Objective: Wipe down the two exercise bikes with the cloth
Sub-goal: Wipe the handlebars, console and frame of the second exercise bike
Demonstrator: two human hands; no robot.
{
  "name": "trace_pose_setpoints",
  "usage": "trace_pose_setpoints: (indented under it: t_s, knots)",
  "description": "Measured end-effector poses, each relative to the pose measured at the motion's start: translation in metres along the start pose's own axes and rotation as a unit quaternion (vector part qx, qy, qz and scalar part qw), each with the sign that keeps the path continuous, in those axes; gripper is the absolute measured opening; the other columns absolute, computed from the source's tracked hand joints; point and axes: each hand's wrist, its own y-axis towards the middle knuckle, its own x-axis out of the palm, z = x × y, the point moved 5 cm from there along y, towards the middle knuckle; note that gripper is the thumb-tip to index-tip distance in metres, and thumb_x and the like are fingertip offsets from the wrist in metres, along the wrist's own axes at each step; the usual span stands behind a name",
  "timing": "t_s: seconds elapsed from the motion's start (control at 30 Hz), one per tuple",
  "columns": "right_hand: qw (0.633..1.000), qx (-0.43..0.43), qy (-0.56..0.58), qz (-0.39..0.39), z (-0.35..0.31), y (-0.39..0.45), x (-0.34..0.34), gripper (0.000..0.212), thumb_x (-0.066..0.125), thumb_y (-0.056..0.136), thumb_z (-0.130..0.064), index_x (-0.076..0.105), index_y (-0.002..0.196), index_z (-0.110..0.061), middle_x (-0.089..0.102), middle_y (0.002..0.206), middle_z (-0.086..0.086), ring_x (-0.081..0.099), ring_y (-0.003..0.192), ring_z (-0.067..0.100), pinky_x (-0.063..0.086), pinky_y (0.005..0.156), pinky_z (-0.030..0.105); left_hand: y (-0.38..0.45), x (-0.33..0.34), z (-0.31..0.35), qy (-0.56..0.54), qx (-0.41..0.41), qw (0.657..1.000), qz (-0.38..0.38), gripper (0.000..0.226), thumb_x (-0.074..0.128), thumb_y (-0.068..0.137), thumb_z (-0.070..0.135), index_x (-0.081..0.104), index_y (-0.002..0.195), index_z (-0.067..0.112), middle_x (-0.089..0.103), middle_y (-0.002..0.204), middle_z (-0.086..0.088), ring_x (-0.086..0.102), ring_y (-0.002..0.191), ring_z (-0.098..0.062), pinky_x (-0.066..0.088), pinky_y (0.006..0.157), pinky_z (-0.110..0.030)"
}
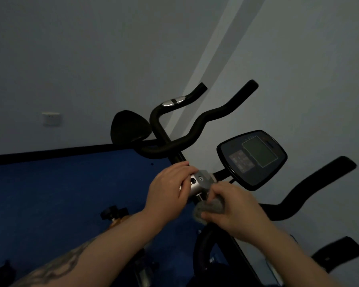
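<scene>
Cloth (210, 208) sat bunched in the right hand (234, 208), just near-right of the silver clamp (201, 182) (left hand (170, 186) curled round it).

Pale wall (91, 48) fills the far side, w/ a lighter diagonal stripe (214, 59) running up to the right. White socket (51, 119) on wall, far left. Black skirting (50, 155) along wall base. Blue floor (50, 199) near left.
</scene>
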Motion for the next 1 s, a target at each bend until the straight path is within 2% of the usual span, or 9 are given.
trace_pose_setpoints:
  t_s: [0.07, 0.2, 0.37, 0.53, 0.67, 0.7, 0.83, 0.93, 1.0]
  knots:
    - [1.0, 0.009, 0.01, 0.007, 0.003, -0.002, -0.003, 0.033, 0.081, 0.067, -0.043, 0.049, 0.07, -0.032, 0.056, 0.079, -0.015, 0.053, 0.073, 0.0, 0.036, 0.06, 0.018, 0.0, 0.0, 0.0, -0.004, -0.001, 1.0, 0.0, 0.037, 0.037, 0.093, 0.025, 0.07, 0.111, 0.019, 0.069, 0.114, 0.009, 0.054, 0.122, -0.006, 0.047, 0.097, -0.031]
    - [0.993, 0.024, 0.056, 0.101, -0.012, 0.001, 0.002, 0.029, 0.081, 0.071, -0.033, 0.054, 0.08, -0.025, 0.059, 0.086, -0.013, 0.057, 0.079, 0.007, 0.046, 0.068, 0.026, -0.001, 0.0, 0.0, -0.002, -0.001, 1.0, 0.014, 0.037, 0.039, 0.092, 0.024, 0.071, 0.11, 0.019, 0.069, 0.114, 0.008, 0.054, 0.121, -0.005, 0.046, 0.096, -0.029]
    - [0.999, 0.015, -0.03, -0.019, 0.001, -0.001, -0.007, 0.037, 0.08, 0.066, -0.046, 0.045, 0.066, -0.037, 0.055, 0.076, -0.017, 0.051, 0.07, 0.001, 0.031, 0.057, 0.012, 0.0, 0.0, 0.0, -0.005, -0.001, 1.0, 0.006, 0.036, 0.039, 0.093, 0.024, 0.07, 0.111, 0.02, 0.069, 0.114, 0.01, 0.053, 0.121, -0.003, 0.047, 0.096, -0.029]
    - [0.998, 0.037, -0.027, 0.043, -0.012, 0.011, -0.005, 0.036, 0.079, 0.067, -0.043, 0.046, 0.069, -0.03, 0.055, 0.075, -0.013, 0.048, 0.066, 0.002, 0.03, 0.054, 0.01, 0.0, 0.0, 0.0, -0.008, -0.006, 1.0, 0.009, 0.037, 0.038, 0.093, 0.024, 0.071, 0.111, 0.018, 0.069, 0.115, 0.008, 0.054, 0.121, -0.004, 0.048, 0.096, -0.032]
    - [0.997, 0.015, -0.066, -0.033, -0.002, 0.002, -0.009, 0.035, 0.077, 0.066, -0.053, 0.047, 0.068, -0.035, 0.055, 0.075, -0.016, 0.048, 0.067, -0.002, 0.025, 0.054, 0.011, 0.0, -0.001, 0.001, -0.007, -0.007, 1.0, -0.001, 0.037, 0.038, 0.094, 0.025, 0.07, 0.111, 0.019, 0.069, 0.115, 0.009, 0.052, 0.122, -0.004, 0.046, 0.098, -0.029]
    - [0.997, 0.018, -0.063, -0.033, -0.004, 0.005, -0.01, 0.034, 0.078, 0.065, -0.052, 0.048, 0.068, -0.034, 0.055, 0.074, -0.016, 0.048, 0.066, -0.004, 0.025, 0.053, 0.011, 0.0, 0.0, 0.001, -0.008, -0.009, 1.0, -0.002, 0.038, 0.037, 0.094, 0.026, 0.07, 0.111, 0.019, 0.069, 0.115, 0.009, 0.052, 0.123, -0.004, 0.046, 0.098, -0.029]
    - [0.998, 0.029, -0.024, 0.046, -0.012, 0.01, -0.005, 0.034, 0.08, 0.069, -0.043, 0.049, 0.074, -0.03, 0.052, 0.076, -0.016, 0.046, 0.066, 0.0, 0.03, 0.056, 0.008, 0.0, 0.0, 0.0, -0.01, -0.017, 1.0, 0.0, 0.04, 0.036, 0.094, 0.027, 0.07, 0.112, 0.02, 0.068, 0.117, 0.009, 0.052, 0.123, -0.003, 0.045, 0.098, -0.029]
    - [0.998, 0.005, -0.059, -0.02, -0.005, 0.0, -0.004, 0.037, 0.078, 0.069, -0.048, 0.042, 0.07, -0.036, 0.051, 0.078, -0.016, 0.046, 0.068, -0.002, 0.028, 0.056, 0.009, -0.001, 0.0, 0.0, -0.01, -0.013, 1.0, -0.005, 0.039, 0.036, 0.094, 0.026, 0.07, 0.112, 0.02, 0.068, 0.116, 0.009, 0.052, 0.123, -0.004, 0.046, 0.098, -0.03]
    - [0.997, 0.008, -0.065, -0.037, -0.004, 0.004, -0.01, 0.038, 0.078, 0.068, -0.049, 0.043, 0.066, -0.037, 0.052, 0.075, -0.016, 0.046, 0.066, -0.006, 0.027, 0.054, 0.01, 0.0, 0.001, 0.001, -0.007, -0.014, 1.0, -0.008, 0.039, 0.036, 0.094, 0.027, 0.069, 0.113, 0.02, 0.068, 0.117, 0.01, 0.051, 0.124, -0.004, 0.045, 0.099, -0.03]
